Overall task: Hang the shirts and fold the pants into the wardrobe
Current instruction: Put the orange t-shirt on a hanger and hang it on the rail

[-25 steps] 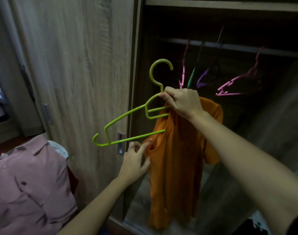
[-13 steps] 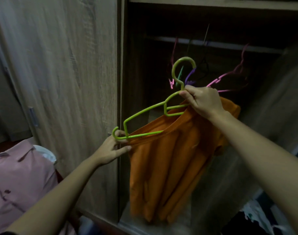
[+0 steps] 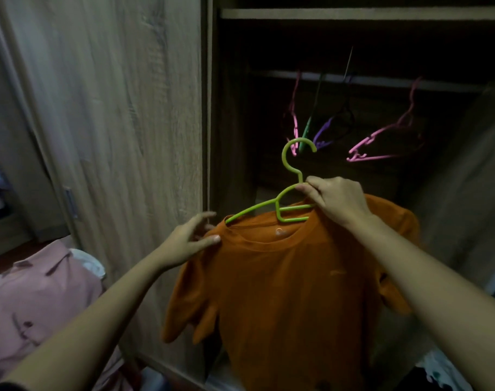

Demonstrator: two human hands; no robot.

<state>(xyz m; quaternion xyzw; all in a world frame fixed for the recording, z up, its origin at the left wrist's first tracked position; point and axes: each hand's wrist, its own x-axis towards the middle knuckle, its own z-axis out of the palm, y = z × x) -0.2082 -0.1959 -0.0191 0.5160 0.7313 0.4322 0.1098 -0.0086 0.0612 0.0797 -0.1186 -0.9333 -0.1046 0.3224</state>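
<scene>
Orange shirt hangs on our green hanger (right hand pinching its neck); left hand loose-fingered, thumb touching its shoulder.

Plain orange T-shirt; lime-green hanger; pink hangers, purple hanger, dark green hanger; pale wood-grain wardrobe door; dusty-pink collared shirt with sparse dark markings.

Dim light. A wood-grain wardrobe door stands left of the left hand; beyond the right hand, the dark wardrobe interior has 1 shelf and 1 rail overhead.
</scene>
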